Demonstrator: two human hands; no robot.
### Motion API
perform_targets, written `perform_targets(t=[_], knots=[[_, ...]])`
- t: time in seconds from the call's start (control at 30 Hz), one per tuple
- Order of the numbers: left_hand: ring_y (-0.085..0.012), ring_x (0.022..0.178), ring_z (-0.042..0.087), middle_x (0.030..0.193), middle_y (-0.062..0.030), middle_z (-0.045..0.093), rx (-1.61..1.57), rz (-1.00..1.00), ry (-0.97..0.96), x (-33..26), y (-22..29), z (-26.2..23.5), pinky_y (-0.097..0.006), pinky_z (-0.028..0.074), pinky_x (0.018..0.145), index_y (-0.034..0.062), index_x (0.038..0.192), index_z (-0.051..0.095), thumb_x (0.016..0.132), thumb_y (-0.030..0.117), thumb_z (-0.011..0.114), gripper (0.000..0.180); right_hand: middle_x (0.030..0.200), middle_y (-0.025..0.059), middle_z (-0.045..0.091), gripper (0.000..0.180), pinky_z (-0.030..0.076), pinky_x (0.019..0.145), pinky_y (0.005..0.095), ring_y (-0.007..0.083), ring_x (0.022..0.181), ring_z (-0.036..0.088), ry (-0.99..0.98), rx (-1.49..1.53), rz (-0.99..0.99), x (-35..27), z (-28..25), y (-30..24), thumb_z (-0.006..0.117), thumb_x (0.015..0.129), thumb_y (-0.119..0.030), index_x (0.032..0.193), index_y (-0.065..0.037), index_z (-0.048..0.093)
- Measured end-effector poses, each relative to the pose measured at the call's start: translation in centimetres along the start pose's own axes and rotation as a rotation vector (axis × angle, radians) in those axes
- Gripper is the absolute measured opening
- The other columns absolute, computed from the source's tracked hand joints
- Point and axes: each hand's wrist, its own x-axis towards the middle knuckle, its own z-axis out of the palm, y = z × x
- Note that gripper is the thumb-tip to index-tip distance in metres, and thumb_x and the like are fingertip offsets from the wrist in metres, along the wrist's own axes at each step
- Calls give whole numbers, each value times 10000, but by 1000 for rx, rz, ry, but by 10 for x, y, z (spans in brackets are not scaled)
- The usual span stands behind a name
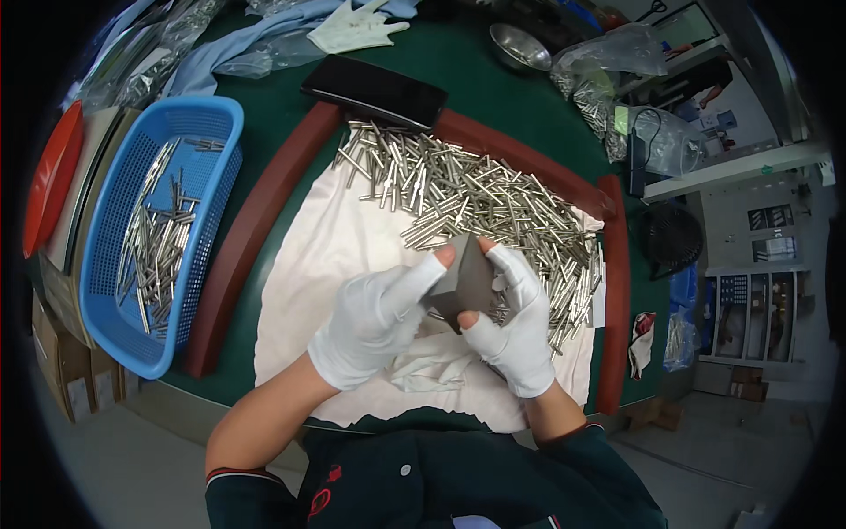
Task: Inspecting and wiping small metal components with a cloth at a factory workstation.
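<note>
Both hands wear white gloves with open fingertips. My left hand [374, 319] and my right hand [515, 322] together grip a grey rectangular block [464, 280], held tilted above a white cloth [322, 256]. Behind the block lies a large heap of several thin metal rods [476, 198] spread across the cloth. Whether a rod sits under the block, I cannot tell.
A blue mesh basket [216, 119] at the left holds several more rods. A dark red raised frame [251, 225] borders the cloth. A black phone [374, 91], a white glove [352, 31], a metal bowl [520, 46] and plastic bags of rods [608, 84] lie on the green table beyond.
</note>
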Motion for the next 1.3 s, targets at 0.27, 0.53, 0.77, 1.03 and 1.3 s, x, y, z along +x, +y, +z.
perform_targets(t=[0.27,0.53,0.77,1.03,1.3], knots=[[-279,659,610,814,-106,617,-48,-51,-6,-3,-2,1,-346,497,571,97,1353,491,706,-103,554,681,1107,120,555,719,445,850,314,224,994,549,3,-29,10,0,3,5,798,642,-234,1251,27,520],[-274,671,632,857,-120,651,-61,-87,39,-7,-3,4,-351,506,571,102,1321,528,726,-80,559,623,1088,136,569,711,447,889,339,240,986,559,12,-84,-42,-2,6,2,810,645,-240,1237,32,526],[-281,659,642,872,-140,668,-36,-93,90,-8,-5,6,-344,516,571,98,1305,546,717,-71,562,612,1076,137,571,700,457,874,344,245,970,569,47,-57,-74,-5,10,6,817,640,-242,1216,38,532],[-283,639,640,840,-127,674,-66,-132,79,-5,1,4,-346,516,555,108,1303,552,716,-64,579,613,1100,141,574,673,455,893,331,227,992,569,47,30,-25,-5,11,2,805,652,-212,1210,53,537],[-280,632,638,831,-129,671,-73,-121,72,-6,2,3,-341,511,560,102,1321,528,731,-47,617,615,1098,129,578,661,455,890,322,213,985,569,73,131,168,0,11,4,801,650,-192,1205,51,536]])
